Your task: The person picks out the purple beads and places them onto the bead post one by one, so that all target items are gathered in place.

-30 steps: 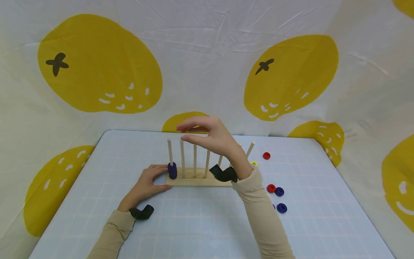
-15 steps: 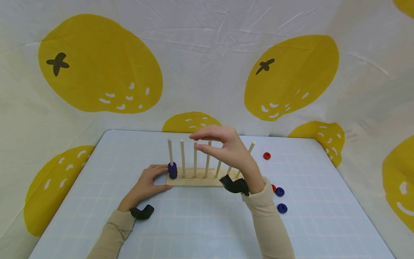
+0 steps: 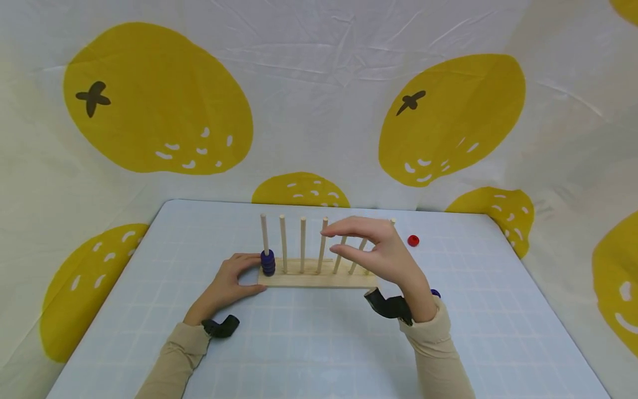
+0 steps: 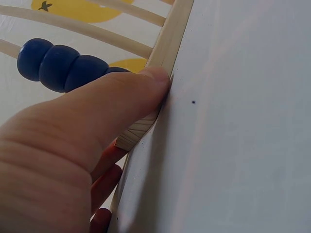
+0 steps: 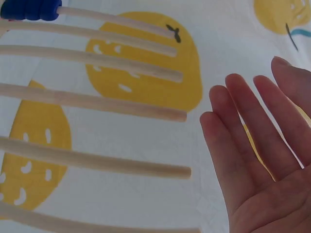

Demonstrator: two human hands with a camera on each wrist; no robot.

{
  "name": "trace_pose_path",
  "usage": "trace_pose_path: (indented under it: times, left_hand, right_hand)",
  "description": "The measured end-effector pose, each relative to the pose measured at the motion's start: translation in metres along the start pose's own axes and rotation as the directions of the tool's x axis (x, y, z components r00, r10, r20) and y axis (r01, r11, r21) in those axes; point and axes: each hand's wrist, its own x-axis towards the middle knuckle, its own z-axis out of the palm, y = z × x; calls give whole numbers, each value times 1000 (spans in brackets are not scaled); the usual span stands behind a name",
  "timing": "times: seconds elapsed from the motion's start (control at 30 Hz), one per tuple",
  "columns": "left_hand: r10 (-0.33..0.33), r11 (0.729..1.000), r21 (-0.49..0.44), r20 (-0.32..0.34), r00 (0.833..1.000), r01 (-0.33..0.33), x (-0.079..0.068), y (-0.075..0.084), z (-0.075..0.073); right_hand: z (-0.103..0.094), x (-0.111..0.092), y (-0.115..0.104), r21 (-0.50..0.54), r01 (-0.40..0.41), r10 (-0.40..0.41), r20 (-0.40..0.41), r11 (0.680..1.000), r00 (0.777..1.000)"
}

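My left hand (image 3: 225, 287) grips the left end of a wooden peg stand (image 3: 319, 281), thumb on the front edge and fingers behind. Several upright pegs rise from its base. On the leftmost peg sits a short stack of dark blue beads (image 3: 268, 263), close to that hand; the left wrist view shows the blue beads (image 4: 58, 68) just beyond the thumb. My right hand (image 3: 387, 254) hovers over the stand's right side, fingers bent loosely and thumb apart, holding nothing. In the right wrist view bare pegs (image 5: 97, 102) stand beside the right hand (image 5: 262, 160).
A red bead (image 3: 413, 240) lies on the white table (image 3: 299, 349) behind and right of the stand. Part of a blue bead (image 3: 436, 292) shows beside the right wrist; the forearm covers the area around it. A fruit-print cloth (image 3: 309, 111) hangs behind the table.
My right hand has moved right and down, from above the left pegs to the right ones. Its forearm now covers most of the loose beads. The left hand stays in place.
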Motion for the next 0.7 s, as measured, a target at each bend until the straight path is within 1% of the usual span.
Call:
trace_pose_path:
  times: [0.2,0.37,0.43,0.53,0.63,0.7]
  left_hand:
    - [-5,1000,11,1,1000,5,0,0,1]
    - [-13,1000,7,2,1000,13,0,2,1]
    - [-16,1000,10,3,1000,16,0,2,1]
    - [-18,1000,11,3,1000,18,-1,2,0]
    - [-21,1000,16,5,1000,21,0,2,0]
    - [-29,999,14,9,1000,29,0,3,-1]
  right_hand:
    - [-12,-26,4,-5,-2,1,-33,1000,999]
    - [-26,-47,10,-11,-30,30,-50,999,998]
    - [-32,-54,13,6,-43,43,-52,999,998]
    - [-42,-65,16,25,-75,76,-52,997,996]
    - [-51,-76,21,9,-117,118,-60,993,991]
    - [-56,-84,25,-15,-164,163,-69,986,984]
